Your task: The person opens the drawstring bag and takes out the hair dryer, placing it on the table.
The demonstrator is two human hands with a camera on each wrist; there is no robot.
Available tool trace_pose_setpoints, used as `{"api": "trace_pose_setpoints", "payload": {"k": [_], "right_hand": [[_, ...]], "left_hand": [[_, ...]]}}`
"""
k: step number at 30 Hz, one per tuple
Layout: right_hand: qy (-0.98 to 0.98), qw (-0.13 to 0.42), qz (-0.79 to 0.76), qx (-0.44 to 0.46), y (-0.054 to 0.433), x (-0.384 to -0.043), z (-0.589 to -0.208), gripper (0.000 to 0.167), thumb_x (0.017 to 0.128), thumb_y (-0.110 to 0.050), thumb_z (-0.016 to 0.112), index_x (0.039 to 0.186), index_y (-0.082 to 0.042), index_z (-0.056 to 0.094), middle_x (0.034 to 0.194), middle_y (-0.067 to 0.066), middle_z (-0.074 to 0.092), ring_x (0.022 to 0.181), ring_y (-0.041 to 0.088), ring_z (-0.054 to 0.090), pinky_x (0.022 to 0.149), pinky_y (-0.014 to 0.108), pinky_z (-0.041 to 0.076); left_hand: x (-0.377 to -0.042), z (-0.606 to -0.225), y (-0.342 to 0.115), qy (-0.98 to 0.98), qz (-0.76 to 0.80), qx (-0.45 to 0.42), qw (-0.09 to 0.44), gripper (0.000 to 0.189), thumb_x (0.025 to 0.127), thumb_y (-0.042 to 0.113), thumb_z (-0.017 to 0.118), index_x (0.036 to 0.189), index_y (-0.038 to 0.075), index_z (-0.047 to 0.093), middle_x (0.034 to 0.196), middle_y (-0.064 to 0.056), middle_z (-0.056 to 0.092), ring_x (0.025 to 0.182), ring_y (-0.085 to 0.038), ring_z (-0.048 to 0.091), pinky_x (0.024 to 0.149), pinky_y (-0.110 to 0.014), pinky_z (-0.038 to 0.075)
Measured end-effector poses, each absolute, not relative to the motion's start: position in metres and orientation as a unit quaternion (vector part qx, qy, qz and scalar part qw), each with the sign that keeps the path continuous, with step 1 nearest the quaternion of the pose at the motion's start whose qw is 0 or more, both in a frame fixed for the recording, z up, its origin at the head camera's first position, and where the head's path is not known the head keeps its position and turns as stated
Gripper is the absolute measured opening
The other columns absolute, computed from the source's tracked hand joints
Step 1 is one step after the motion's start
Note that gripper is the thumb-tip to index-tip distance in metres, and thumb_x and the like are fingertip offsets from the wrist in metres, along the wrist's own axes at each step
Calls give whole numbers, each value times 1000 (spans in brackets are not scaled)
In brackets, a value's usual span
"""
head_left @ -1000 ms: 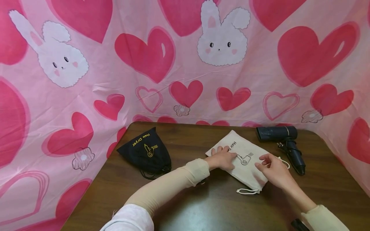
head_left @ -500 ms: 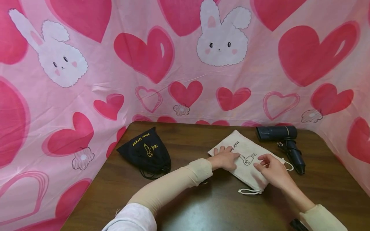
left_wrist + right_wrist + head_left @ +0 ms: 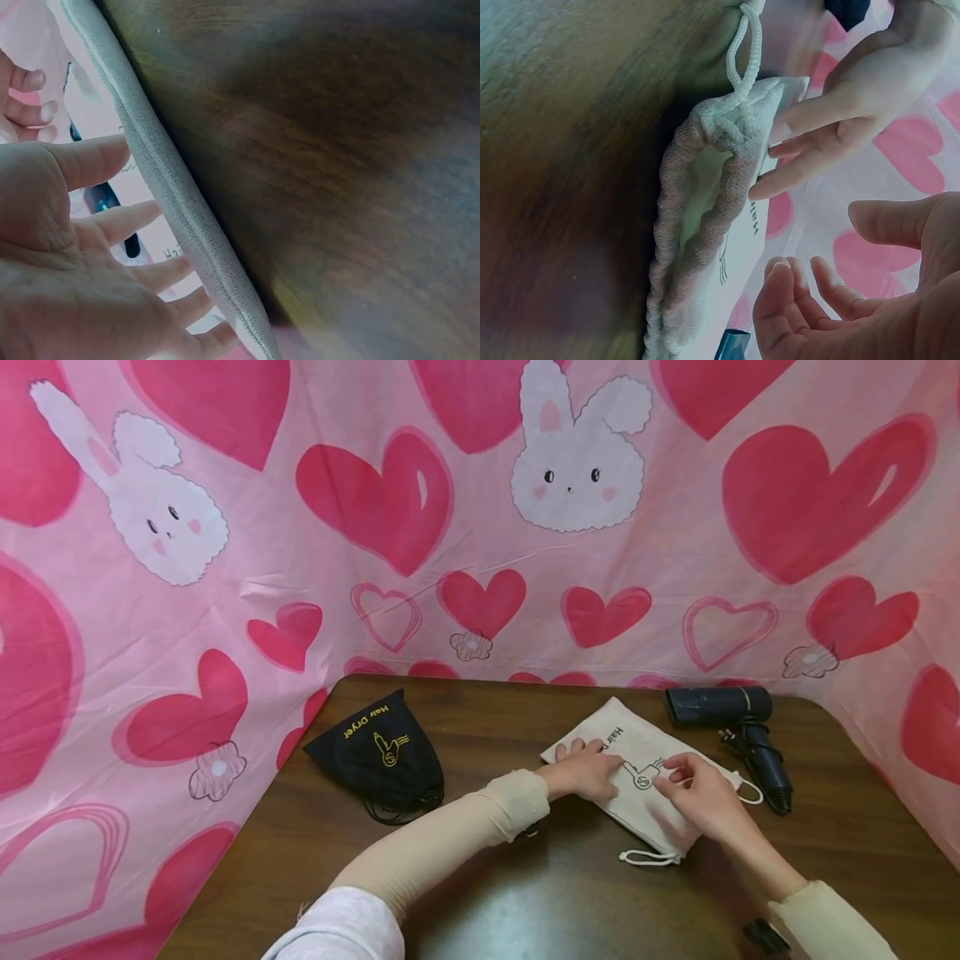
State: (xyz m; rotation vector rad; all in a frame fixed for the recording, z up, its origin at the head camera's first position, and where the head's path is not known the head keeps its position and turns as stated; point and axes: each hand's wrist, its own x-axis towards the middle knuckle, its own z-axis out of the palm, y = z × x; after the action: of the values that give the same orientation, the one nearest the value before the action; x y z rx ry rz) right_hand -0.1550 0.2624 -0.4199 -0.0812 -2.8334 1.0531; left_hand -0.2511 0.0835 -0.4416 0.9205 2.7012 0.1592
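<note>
Nothing's pinched — on the table (image 3: 480, 727) lies the cream bag (image 3: 641, 806), left hand (image 3: 585, 774) spread on it, right hand (image 3: 703, 797) loosely curled near its mouth. Too light a left-hand press could let it skid — or a snagged drawstring (image 3: 670, 859) might drag it.

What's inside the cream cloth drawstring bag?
Through the partly open, gathered mouth of the cream cloth drawstring bag, only pale inner fabric shows. Its own cloth covers the rest, so I cannot tell whether anything lies deeper.

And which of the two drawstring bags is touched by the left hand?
The cream bag with dark printing: the left hand rests on it. The black bag, with yellow printing, lies apart, untouched.
</note>
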Motion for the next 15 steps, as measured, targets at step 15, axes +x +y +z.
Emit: {"api": "trace_pose_setpoints", "payload": {"k": [15], "right_hand": [[-930,57,361,-33,259,-162,-415,40,98,-19,74,121,10,60,99,20,69,93,36,66,74,39,49]], "left_hand": [[-246,-428,67,931,121,325,113,46,101,40,68,145,27,64,137,2,57,121,-17,52,94,-37,42]]}}
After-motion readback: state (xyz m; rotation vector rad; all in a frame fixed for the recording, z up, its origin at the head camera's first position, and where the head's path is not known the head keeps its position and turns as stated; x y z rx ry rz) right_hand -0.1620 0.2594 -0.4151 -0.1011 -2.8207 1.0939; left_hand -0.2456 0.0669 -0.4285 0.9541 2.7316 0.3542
